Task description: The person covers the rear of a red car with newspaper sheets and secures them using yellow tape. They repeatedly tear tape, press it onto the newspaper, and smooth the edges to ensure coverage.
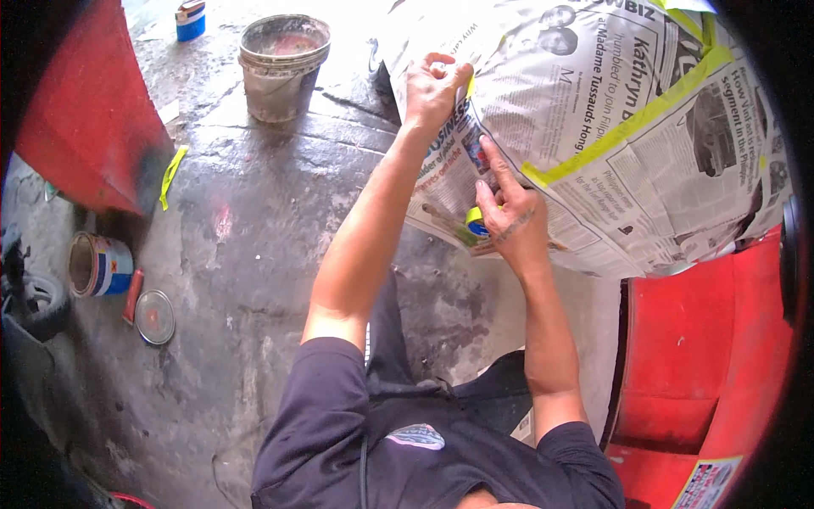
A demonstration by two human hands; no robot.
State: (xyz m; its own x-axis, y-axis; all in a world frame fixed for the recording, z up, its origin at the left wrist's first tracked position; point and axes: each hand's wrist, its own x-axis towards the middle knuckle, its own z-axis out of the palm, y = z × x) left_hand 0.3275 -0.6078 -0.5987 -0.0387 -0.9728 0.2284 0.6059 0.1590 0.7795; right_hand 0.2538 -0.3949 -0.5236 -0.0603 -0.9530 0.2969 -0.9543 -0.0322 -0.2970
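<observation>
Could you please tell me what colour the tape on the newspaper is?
Yellow-green tape, clearest in the head view.

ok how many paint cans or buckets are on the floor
3. A grey bucket stands at top centre, a blue can at the top edge left of it, and an open can lies on its side at far left. Others may be hidden outside the view.

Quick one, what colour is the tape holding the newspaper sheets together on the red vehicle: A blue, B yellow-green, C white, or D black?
B: a yellow-green tape strip runs slantwise across the newspaper, and the left hand pinches another bit of the same tape at the paper's edge while the right hand presses the sheet lower down.
</observation>
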